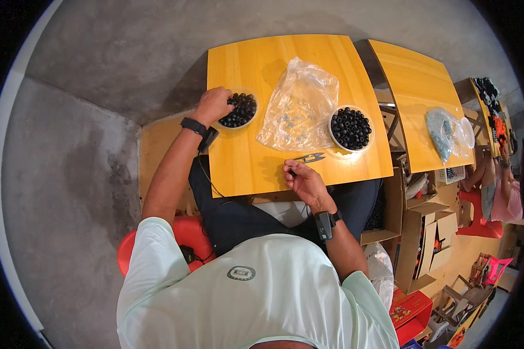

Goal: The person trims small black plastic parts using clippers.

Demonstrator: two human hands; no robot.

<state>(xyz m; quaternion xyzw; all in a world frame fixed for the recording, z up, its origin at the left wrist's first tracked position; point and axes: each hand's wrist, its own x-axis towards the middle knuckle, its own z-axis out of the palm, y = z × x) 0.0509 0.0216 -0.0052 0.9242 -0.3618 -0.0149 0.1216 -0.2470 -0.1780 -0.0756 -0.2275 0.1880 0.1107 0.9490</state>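
My left hand (215,105) reaches over the left rim of a round tub (251,120) of small black bead-like pieces (241,109). Its fingers curl down at those pieces, and the tips are partly hidden. Close to the table's front edge, my right hand (307,183) is closed with bent fingers around a small black piece (291,173), mostly covered by the fingers. Just beyond that hand lie dark thread snips (310,157). A second white tub (369,143) of black pieces with holes stands to the right. Between the tubs a crumpled clear plastic bag (300,107) lies flat.
The yellow wooden table (239,168) stands before a grey wall. To its right, another table (410,75) bears a plastic bag with bluish contents (442,131). Cardboard boxes (416,247) and a red box (410,314) sit on the floor; a person in pink (509,200) is at the far right.
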